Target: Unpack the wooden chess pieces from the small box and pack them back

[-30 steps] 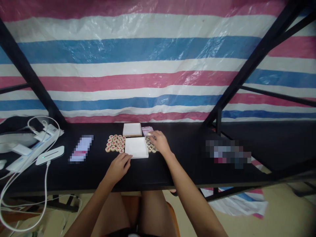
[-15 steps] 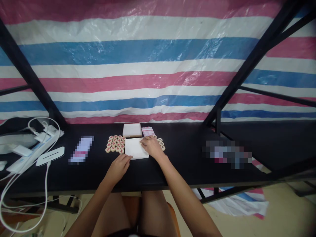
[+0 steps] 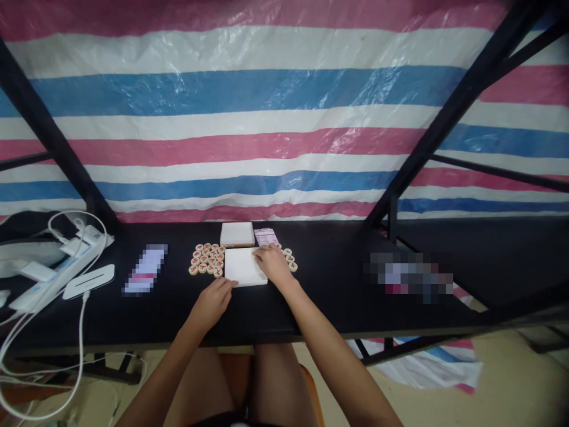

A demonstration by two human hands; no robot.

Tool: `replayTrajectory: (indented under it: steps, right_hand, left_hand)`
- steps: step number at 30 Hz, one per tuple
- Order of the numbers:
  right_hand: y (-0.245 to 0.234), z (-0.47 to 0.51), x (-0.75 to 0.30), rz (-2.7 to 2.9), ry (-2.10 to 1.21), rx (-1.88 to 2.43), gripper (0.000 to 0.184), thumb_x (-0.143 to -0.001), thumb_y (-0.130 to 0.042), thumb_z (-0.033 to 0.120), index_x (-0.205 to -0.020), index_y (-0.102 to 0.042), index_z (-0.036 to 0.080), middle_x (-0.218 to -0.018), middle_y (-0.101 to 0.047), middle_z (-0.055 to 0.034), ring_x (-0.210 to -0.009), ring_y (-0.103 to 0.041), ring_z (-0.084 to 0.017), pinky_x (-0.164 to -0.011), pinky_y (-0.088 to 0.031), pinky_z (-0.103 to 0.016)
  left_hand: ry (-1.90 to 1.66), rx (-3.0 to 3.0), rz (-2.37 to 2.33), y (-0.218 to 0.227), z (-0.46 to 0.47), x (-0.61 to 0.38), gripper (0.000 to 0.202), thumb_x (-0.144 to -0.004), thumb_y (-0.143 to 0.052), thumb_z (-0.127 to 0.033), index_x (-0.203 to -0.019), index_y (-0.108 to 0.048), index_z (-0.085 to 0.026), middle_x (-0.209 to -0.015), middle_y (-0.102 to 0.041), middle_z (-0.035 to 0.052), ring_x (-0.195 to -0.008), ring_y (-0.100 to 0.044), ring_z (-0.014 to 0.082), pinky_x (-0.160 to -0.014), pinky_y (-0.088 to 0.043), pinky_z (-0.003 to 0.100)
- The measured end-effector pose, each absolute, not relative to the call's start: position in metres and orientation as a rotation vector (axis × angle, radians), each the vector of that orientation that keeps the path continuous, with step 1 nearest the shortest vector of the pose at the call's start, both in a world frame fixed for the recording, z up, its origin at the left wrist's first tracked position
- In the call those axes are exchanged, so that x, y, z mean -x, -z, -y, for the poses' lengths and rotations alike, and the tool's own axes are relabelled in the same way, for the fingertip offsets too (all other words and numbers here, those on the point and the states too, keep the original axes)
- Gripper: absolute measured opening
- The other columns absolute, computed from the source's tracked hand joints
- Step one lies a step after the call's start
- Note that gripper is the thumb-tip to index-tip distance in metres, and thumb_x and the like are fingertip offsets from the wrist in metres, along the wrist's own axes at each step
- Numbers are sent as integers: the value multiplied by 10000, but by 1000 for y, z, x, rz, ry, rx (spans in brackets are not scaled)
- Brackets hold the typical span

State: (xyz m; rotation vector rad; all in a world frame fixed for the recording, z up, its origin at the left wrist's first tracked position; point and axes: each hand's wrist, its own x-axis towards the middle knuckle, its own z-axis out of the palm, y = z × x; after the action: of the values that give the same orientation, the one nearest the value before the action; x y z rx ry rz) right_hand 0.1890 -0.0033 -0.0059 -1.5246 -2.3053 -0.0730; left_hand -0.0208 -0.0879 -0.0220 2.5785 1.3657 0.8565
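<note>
A white square box point(image 3: 242, 266) lies on the black table point(image 3: 186, 308) in front of me. My left hand point(image 3: 212, 300) rests at its near left corner, fingers curled against the edge. My right hand point(image 3: 272, 264) lies over its right edge, fingers bent down on several round wooden chess pieces point(image 3: 288, 259) there; whether it holds one I cannot make out. A second group of round pieces with red marks point(image 3: 207, 259) sits left of the box. Behind it are a second white box point(image 3: 237, 234) and a small pink-printed paper point(image 3: 265, 236).
At the left end lie a white power strip point(image 3: 53, 267), chargers and looping white cables point(image 3: 82, 332). Two blurred items rest on the table, one left point(image 3: 145, 270) and one right point(image 3: 406, 276). Black frame bars point(image 3: 448, 112) slant up on both sides before a striped tarp.
My right hand has drawn back from the far side of the pieces to the box's right edge, uncovering some pieces to its right. My left hand has stayed put.
</note>
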Motion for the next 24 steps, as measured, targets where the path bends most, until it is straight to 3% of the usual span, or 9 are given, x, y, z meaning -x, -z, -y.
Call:
replayTrajectory:
  steps: [4, 10, 16, 24]
  right_hand:
    - [8, 1, -188, 2277, 98, 1486, 219, -872, -493, 178, -888, -712, 194, -955, -625, -97, -906, -516, -227, -842, -385, -337]
    - [11, -2, -227, 1941, -70, 1448, 285, -891, -435, 236, -1055, -666, 203, -948, -608, -69, -922, -541, -194, -848, -418, -293]
    - [34, 17, -281, 1638, -268, 1695, 273, -802, -449, 226, -963, -668, 194, -826, -613, -43, -784, -580, -181, -780, -445, -296]
    - [44, 49, -274, 1673, -211, 1607, 282, -790, -429, 201, -980, -636, 218, -1022, -618, -58, -902, -571, -202, -870, -436, -346]
  left_hand:
    - [-848, -2563, -1372, 23, 88, 21, 319, -903, -381, -136, -1106, -618, -202, -969, -646, 58, -891, -615, 155, -811, -512, 286]
    - [-881, -2549, -1354, 19, 90, 19, 283, -921, -390, -193, -1062, -635, -211, -935, -651, 46, -853, -628, 144, -798, -515, 268]
    - [-886, -2549, -1387, 18, 90, 19, 273, -918, -395, -199, -1050, -635, -204, -947, -651, 48, -865, -633, 152, -804, -514, 271]
    - [-907, -2546, -1374, 21, 89, 21, 281, -905, -406, -179, -1056, -640, -212, -927, -652, 49, -856, -629, 150, -802, -511, 269]
